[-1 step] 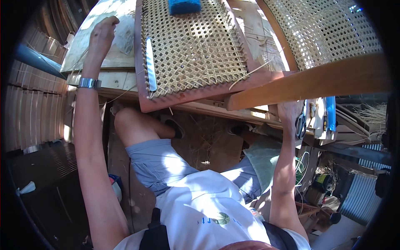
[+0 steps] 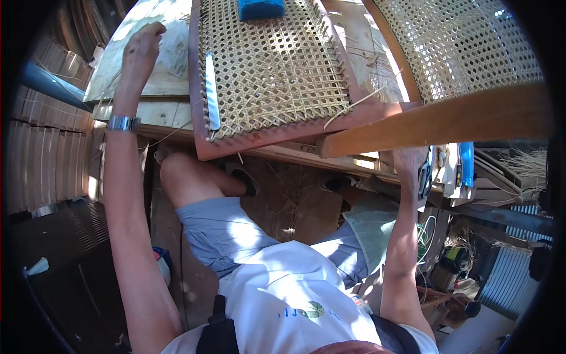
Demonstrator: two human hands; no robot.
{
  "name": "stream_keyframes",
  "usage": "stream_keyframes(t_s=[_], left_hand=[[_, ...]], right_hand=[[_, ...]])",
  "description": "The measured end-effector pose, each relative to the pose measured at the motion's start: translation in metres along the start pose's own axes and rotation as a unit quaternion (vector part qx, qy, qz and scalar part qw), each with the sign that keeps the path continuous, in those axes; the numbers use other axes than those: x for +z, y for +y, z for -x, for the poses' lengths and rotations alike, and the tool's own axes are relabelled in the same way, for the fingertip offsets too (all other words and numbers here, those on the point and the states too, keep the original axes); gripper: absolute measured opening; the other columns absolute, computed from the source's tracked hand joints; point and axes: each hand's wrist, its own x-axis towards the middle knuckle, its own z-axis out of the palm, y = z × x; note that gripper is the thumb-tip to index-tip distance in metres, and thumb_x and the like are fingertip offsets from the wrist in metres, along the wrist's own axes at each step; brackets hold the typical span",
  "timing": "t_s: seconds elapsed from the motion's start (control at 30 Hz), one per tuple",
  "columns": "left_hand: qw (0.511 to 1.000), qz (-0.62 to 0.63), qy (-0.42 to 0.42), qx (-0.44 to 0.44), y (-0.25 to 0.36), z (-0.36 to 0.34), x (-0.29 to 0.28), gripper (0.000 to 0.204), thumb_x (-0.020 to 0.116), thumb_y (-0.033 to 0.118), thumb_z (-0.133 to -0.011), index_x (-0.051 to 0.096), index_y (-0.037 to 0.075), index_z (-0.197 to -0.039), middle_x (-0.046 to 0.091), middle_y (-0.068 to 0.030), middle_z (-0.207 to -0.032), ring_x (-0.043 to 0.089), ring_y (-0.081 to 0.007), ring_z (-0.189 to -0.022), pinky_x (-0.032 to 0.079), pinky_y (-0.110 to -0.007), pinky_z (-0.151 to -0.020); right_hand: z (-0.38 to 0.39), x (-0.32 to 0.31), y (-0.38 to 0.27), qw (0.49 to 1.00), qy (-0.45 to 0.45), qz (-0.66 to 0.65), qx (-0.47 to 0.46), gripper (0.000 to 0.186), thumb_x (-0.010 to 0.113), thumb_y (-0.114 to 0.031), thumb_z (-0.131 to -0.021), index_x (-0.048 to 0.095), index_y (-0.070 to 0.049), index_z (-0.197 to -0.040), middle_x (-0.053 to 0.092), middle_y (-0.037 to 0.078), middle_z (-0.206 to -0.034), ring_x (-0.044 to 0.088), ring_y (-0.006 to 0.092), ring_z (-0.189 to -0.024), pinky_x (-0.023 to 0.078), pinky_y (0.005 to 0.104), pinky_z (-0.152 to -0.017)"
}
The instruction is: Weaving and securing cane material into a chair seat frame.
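Note:
A woven cane panel sits in a reddish wooden frame on the bench in front of me. On its left side lies a long pale flat strip, and a blue block-shaped thing rests at its far end. My left hand is left of the frame, its fingers curled; whatever they hold, if anything, is hidden. Beside it is a crumpled clear plastic bag. My right hand is low at the right, its fingers hidden behind a wooden bar. Dark-handled scissors are next to it.
A second cane panel stands at the far right. Loose cane strands lie on the bench between the panels. Stacked wooden pieces line the left side, near a blue pipe. A green cloth covers my right knee.

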Motion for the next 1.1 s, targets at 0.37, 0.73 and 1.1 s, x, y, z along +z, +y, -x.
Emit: stream_keyframes(t_s=[0.37, 0.73, 1.1], left_hand=[[0.816, 0.501, -0.173, -0.23, 0.28, 0.099, -0.06, 0.024, 0.075, 0.007, -0.085, 0.068, 0.002, -0.107, 0.07, -0.0075, -0.09, 0.068, -0.0138, -0.078, 0.053, -0.025, -0.07], [0.818, 0.486, -0.109, -0.288, 0.314, 0.107, -0.029, 0.005, 0.069, 0.005, -0.09, 0.068, 0.001, -0.093, 0.065, -0.0024, -0.073, 0.06, -0.004, -0.062, 0.047, -0.021, -0.055], [0.666, 0.598, -0.182, -0.407, 0.329, 0.097, -0.018, 0.017, 0.063, 0.013, -0.097, 0.07, -0.001, -0.104, 0.06, 0.0008, -0.06, 0.047, -0.0012, -0.044, 0.035, -0.02, -0.04]], right_hand=[[-0.05, -0.089, -0.065, 0.919, -0.009, -0.273, -0.284, 0.027, 0.067, -0.005, -0.091, 0.067, 0.0, -0.117, 0.067, 0.014, -0.117, 0.066, 0.0249, -0.107, 0.053, 0.0344, -0.092], [-0.12, -0.099, -0.105, 0.858, -0.289, -0.246, -0.347, 0.014, 0.07, -0.005, -0.087, 0.066, -0.003, -0.099, 0.061, 0.011, -0.092, 0.064, 0.0236, -0.083, 0.052, 0.0323, -0.072], [-0.117, -0.098, -0.116, 0.786, -0.234, -0.359, -0.446, 0.022, 0.078, -0.004, -0.078, 0.075, -0.008, -0.1, 0.072, 0.003, -0.094, 0.063, 0.0141, -0.087, 0.047, 0.0296, -0.076]])
